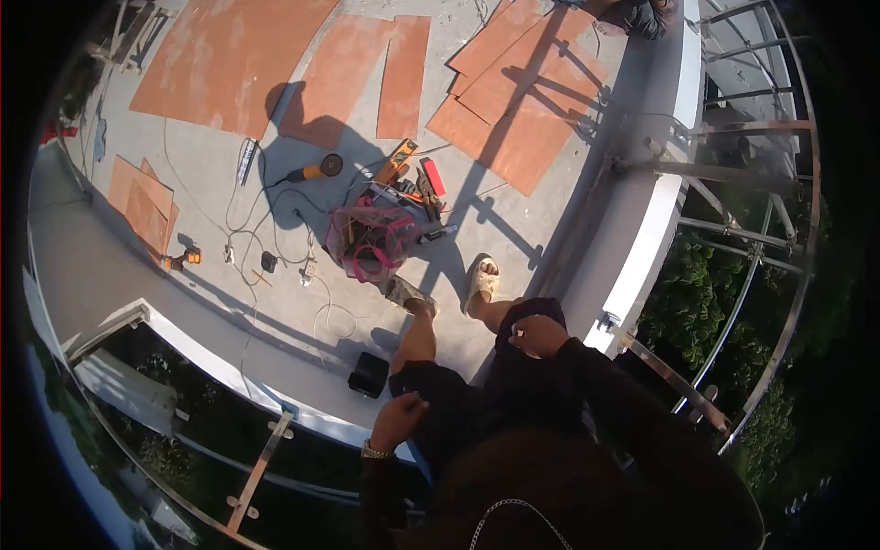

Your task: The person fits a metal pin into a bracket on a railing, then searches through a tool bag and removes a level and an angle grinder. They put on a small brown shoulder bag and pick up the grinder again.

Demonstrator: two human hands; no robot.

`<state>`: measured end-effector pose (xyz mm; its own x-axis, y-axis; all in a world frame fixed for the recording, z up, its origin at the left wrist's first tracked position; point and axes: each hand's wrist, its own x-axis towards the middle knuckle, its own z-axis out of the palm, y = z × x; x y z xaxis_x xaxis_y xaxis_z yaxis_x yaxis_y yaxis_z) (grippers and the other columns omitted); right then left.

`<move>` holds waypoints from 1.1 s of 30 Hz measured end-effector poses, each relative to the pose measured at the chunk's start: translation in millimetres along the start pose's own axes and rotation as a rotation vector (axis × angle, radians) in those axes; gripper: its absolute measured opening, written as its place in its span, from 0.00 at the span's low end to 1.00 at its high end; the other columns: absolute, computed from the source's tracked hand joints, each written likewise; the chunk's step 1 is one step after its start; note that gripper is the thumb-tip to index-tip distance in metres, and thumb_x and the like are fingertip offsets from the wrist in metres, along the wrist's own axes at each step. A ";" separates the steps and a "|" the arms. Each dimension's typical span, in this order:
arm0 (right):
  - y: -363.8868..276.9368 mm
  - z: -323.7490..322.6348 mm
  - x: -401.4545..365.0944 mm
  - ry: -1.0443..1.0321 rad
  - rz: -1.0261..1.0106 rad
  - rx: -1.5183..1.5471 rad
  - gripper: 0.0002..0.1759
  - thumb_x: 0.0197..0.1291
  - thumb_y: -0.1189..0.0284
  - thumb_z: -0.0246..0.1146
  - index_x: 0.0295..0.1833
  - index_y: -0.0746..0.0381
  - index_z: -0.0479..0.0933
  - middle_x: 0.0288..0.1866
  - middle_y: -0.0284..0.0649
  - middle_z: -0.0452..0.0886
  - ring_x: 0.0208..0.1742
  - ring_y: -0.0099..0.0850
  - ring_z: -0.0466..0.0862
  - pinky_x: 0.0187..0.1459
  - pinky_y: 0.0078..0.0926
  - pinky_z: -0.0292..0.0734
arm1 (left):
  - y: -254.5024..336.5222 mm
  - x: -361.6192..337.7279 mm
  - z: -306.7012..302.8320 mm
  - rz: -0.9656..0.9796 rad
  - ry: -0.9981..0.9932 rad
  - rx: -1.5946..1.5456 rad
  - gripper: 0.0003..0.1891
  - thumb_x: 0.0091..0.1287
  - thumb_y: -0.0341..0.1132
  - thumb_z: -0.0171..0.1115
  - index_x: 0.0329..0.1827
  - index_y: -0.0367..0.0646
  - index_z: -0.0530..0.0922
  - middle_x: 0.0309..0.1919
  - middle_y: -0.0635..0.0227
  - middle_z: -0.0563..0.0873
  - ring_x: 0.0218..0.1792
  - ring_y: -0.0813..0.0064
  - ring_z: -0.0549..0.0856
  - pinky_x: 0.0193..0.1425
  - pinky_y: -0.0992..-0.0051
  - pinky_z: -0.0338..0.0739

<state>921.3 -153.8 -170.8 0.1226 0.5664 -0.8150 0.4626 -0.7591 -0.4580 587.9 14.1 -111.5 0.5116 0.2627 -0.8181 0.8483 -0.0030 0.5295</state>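
Observation:
My left hand, with a metal watch at its wrist, is beside my dark shorts, its fingers curled. Over my other thigh, my right hand is closed, palm side hidden. Whether either hand holds something small cannot be made out. Beyond my sandalled feet, a pink-trimmed mesh bag lies on the concrete floor. Around it are an orange level, a red box-like item, several hand tools and an angle grinder. Neither hand touches them.
Reddish boards lie across the floor, with smaller pieces at left. A cordless drill, cables and a black case are nearby. Low walls and metal railings edge the floor. Another person's legs show at top right.

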 end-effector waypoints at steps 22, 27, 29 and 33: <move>52.5 138.6 639.4 0.778 0.197 -0.052 0.42 0.53 0.45 0.71 0.62 0.66 0.70 0.64 0.56 0.72 0.69 0.56 0.69 0.68 0.54 0.65 | -113.2 275.1 -92.2 0.376 0.631 0.120 0.15 0.66 0.34 0.67 0.51 0.35 0.79 0.45 0.53 0.86 0.46 0.52 0.86 0.51 0.61 0.80; 74.5 148.7 671.5 0.734 0.194 -0.170 0.44 0.47 0.55 0.75 0.65 0.64 0.63 0.64 0.58 0.71 0.67 0.51 0.73 0.66 0.53 0.68 | -126.5 245.7 -54.9 0.304 0.692 0.107 0.20 0.62 0.35 0.72 0.55 0.36 0.79 0.45 0.55 0.86 0.45 0.53 0.86 0.48 0.62 0.81; 108.5 142.9 700.0 0.753 0.061 -0.067 0.40 0.45 0.67 0.72 0.63 0.65 0.62 0.56 0.58 0.76 0.58 0.47 0.82 0.58 0.48 0.77 | -129.4 238.8 -49.3 0.345 0.695 0.149 0.25 0.58 0.35 0.75 0.58 0.38 0.78 0.47 0.58 0.87 0.46 0.54 0.87 0.47 0.63 0.82; 122.1 105.1 706.0 0.513 -0.047 0.221 0.36 0.45 0.73 0.70 0.61 0.66 0.65 0.47 0.54 0.79 0.47 0.46 0.85 0.48 0.45 0.81 | -128.1 229.1 -40.9 0.235 0.824 0.139 0.26 0.58 0.36 0.75 0.59 0.40 0.79 0.48 0.61 0.87 0.46 0.56 0.87 0.47 0.64 0.82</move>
<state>972.0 119.6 -839.3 0.5430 0.6432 -0.5399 0.2898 -0.7469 -0.5985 590.9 114.2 -357.6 0.4597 0.8552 -0.2394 0.7693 -0.2488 0.5885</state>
